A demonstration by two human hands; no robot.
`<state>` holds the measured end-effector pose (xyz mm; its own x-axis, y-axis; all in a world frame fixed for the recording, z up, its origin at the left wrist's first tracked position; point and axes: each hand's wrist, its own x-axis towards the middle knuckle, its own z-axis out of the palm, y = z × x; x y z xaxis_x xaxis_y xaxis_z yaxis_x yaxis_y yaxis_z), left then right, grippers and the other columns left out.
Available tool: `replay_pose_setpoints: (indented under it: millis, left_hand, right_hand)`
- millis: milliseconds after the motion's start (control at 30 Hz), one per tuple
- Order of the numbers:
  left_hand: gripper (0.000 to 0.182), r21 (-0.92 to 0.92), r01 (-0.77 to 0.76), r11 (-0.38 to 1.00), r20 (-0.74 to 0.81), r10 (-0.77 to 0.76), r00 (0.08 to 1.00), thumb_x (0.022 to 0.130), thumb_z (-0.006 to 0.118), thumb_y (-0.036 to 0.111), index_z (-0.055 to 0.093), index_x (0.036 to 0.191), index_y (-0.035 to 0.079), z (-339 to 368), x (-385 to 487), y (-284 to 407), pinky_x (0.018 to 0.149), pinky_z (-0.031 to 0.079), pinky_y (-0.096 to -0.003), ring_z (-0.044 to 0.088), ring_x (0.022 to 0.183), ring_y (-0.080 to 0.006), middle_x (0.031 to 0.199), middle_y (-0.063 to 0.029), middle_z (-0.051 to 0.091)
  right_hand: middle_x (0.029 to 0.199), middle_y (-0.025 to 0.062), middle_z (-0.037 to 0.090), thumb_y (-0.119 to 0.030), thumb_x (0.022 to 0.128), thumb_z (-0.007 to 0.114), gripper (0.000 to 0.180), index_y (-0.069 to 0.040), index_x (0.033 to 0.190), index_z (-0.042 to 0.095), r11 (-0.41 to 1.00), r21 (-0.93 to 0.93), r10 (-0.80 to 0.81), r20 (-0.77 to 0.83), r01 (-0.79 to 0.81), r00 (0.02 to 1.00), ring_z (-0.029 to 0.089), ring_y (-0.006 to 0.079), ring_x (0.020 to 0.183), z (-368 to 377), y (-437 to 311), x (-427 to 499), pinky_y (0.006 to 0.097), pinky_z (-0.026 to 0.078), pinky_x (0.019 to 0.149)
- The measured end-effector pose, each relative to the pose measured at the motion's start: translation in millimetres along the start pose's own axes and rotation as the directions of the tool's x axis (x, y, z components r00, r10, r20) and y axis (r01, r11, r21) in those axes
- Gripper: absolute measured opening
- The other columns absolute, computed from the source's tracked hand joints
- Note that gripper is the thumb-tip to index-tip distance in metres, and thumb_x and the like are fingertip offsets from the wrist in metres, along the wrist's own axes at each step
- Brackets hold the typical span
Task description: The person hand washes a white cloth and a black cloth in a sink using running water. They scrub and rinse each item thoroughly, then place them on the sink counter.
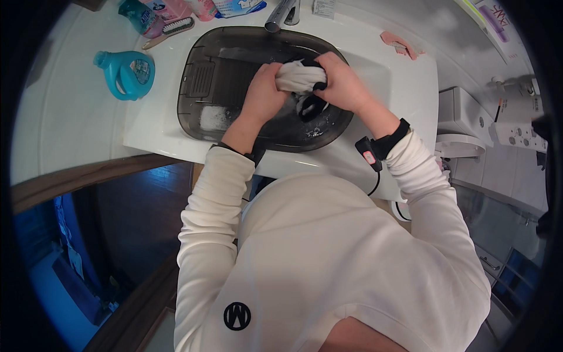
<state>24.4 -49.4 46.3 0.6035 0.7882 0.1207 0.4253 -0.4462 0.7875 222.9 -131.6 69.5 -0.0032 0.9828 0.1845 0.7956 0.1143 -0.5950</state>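
A dark translucent plastic washbasin point(198, 119) with a ribbed panel sits on the white sink, with water and white suds in it. Over its right half, both my hands grip a bunched white and black cloth point(301, 78). My left hand point(265, 93) holds the cloth's left end, and my right hand point(342, 83) closes on its right end. A black and white part of fabric point(311, 108) hangs or lies just below, in the basin; whether it belongs to the same piece I cannot tell. The fingertips are partly hidden by the cloth.
The chrome faucet point(278, 18) reaches over the basin's far rim. Left stand a teal detergent bottle point(128, 75), a wooden-handled scrub brush point(171, 31) and several laundry products. A pink object point(399, 44) lies at the right back. A cable hangs from my right wrist strap.
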Motion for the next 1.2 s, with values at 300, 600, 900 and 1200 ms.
replay_pose_setpoints:
  millis: [300,600,900,1200]
  left_hand:
    - [0.107,0.506,-0.091,0.858,0.359,-0.113,0.926,0.071,0.081,0.025,0.018,0.156,0.012,36.7,-35.7,-23.2,0.114,0.029,-0.0546,0.022,0.143,-0.0499,0.159,-0.0256,0.017]
    - [0.117,0.56,-0.249,0.79,0.644,-0.226,0.731,0.066,0.081,0.05,0.017,0.158,0.018,48.9,5.3,-58.0,0.118,0.007,-0.0598,0.004,0.152,-0.0389,0.165,-0.0119,0.007]
    - [0.102,0.394,-0.036,0.918,0.487,-0.175,0.856,0.07,0.078,0.048,0.028,0.155,0.023,56.0,46.3,-70.4,0.117,0.014,-0.0576,0.014,0.151,-0.0347,0.163,-0.0106,0.02]
    - [0.089,-0.036,0.102,0.994,0.134,-0.097,0.986,0.073,0.08,0.018,0.036,0.15,0.01,20.4,-2.7,-76.6,0.11,0.037,-0.0367,0.042,0.137,-0.0295,0.149,-0.0144,0.041]
  right_hand:
    - [0.158,0.0179,0.022,-0.014,0.077,0.072,0.09,-0.022,0.154,0.026,0.913,-0.406,0.134,0.383,0.036,0.914,0.039,0.0437,0.134,53.8,16.9,-42.1,0.0563,0.049,0.097]
    - [0.16,0.0151,0.016,-0.047,0.079,0.074,0.102,-0.017,0.157,0.016,0.831,-0.555,0.405,0.555,-0.04,0.727,0.026,0.0391,0.142,83.6,24.8,-20.2,0.0624,0.038,0.102]
    - [0.126,0.0162,0.06,-0.045,0.07,0.082,0.08,-0.013,0.136,0.05,0.914,-0.16,0.406,0.365,-0.373,0.838,0.059,0.034,0.115,95.1,89.1,27.6,0.043,0.049,0.095]
    - [0.087,-0.0003,0.063,-0.004,0.07,0.072,0.024,-0.006,0.092,0.064,0.577,0.727,0.164,0.344,-0.373,0.924,0.058,0.0099,0.085,10.5,11.9,37.1,0.0248,0.046,0.08]
